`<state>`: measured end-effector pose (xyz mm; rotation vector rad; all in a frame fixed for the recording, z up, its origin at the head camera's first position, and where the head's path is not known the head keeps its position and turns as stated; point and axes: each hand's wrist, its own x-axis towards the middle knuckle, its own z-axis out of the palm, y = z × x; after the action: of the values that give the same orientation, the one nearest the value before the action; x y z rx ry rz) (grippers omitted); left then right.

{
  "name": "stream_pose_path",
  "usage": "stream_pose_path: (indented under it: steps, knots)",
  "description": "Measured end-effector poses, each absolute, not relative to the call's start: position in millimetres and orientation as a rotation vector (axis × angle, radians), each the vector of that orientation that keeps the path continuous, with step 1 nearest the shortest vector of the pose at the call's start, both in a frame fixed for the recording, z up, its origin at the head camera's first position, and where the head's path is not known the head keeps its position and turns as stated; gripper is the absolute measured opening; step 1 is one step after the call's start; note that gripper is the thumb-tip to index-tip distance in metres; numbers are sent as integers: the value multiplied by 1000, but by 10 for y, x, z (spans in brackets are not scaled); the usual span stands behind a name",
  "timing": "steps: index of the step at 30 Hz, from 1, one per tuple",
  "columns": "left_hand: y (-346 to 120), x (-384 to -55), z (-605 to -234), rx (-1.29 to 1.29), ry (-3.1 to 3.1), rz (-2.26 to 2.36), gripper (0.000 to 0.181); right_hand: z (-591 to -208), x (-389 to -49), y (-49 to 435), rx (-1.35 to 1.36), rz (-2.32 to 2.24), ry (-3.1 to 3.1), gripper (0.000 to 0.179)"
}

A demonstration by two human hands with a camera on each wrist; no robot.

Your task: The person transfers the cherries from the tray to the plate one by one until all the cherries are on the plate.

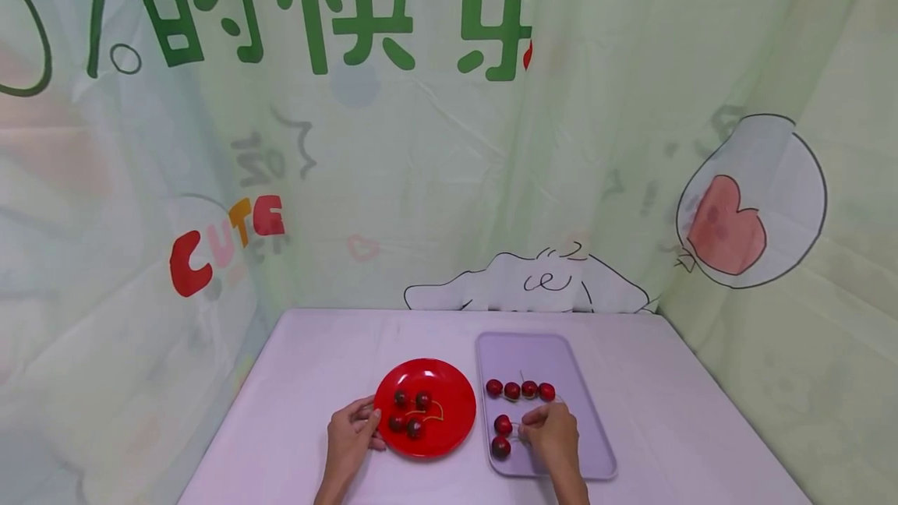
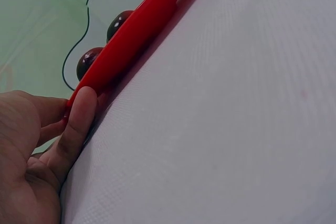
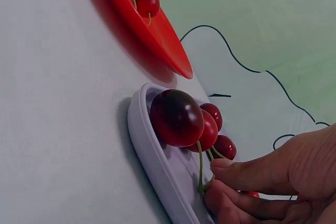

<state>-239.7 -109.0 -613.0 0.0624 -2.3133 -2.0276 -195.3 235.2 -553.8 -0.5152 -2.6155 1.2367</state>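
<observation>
My left hand grips the left rim of a round red plate, thumb on one side and fingers on the other. Dark red cherries with joined green stems sit on that plate. Over the lilac tray, my right hand pinches the stems of two cherries between thumb and fingertips. In the right wrist view, the nearer cherry looks large, and its green stem runs down to my fingers. Whether this pair touches the tray floor, I cannot tell.
Farther back on the tray, several cherries lie in a row. Plate and tray stand side by side on a white-covered table. A printed curtain hangs behind the table and along both sides.
</observation>
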Motion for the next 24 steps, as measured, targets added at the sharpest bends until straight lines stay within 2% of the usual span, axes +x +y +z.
stream_pose_path:
  steps: [24]
  knots:
    - [-1096,-2408,-6154,43,-2307,-2017,40,-5551,-1910,2372,-462,1226,-2601,9]
